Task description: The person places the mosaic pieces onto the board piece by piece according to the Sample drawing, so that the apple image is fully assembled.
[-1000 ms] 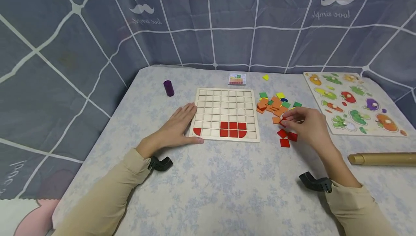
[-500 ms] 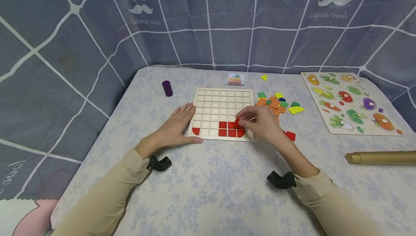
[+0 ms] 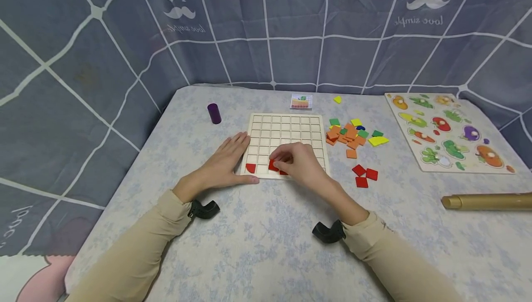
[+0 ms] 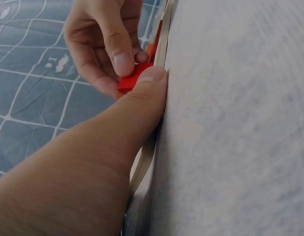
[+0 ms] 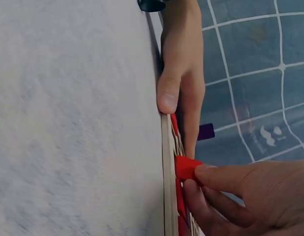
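Head view shows me the right hand (image 3: 299,163) pinching a red tile (image 3: 273,165) at the board (image 3: 287,126) below it, the left hand (image 3: 226,161) resting straight-fingered against the board's edge, so I'd brace there and lower the tile level, squared to the board's lines.

Plenty of room in front, on the surface (image 3: 253,251) between both arms (image 3: 133,246). Blocked at the left edge of the pale board (image 3: 286,128) by the left hand (image 3: 224,162), and over its near rows by the right hand (image 3: 301,163). Room over its far rows. Crowded on the right: loose tiles (image 3: 353,144), picture board (image 3: 428,160), gold tube (image 3: 486,201).
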Tool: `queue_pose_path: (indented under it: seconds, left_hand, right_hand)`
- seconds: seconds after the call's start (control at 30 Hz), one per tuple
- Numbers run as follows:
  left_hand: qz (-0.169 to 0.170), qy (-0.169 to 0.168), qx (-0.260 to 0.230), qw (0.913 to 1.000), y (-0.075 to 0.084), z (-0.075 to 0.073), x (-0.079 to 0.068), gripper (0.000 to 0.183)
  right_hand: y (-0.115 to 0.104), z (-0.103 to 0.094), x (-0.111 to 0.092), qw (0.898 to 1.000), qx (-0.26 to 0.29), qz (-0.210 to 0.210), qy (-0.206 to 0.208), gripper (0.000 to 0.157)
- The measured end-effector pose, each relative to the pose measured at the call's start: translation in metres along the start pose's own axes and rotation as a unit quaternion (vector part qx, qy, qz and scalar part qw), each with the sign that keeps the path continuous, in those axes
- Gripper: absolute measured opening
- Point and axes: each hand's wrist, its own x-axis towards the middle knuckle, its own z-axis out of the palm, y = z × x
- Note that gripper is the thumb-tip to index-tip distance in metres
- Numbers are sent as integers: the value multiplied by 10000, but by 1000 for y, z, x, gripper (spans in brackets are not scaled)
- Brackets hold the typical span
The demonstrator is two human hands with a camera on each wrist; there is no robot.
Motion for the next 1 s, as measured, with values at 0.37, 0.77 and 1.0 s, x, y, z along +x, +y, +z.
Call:
queue_pose_path:
  seconds: [0.37, 0.77, 1.0]
  left_hand:
    - [53, 38, -50, 10000, 1, -1, -1, 121]
    - [40, 27, -30, 10000, 0, 0, 1, 124]
    - [-18, -29, -74, 10000, 2, 0, 0, 123]
  right_hand:
    - [-1, 5, -10, 9980, -434, -441, 86, 8]
    - [12, -26, -29, 9963, -696, -388, 326, 10]
    - [38, -60, -49, 9960, -767, -43, 459, 12]
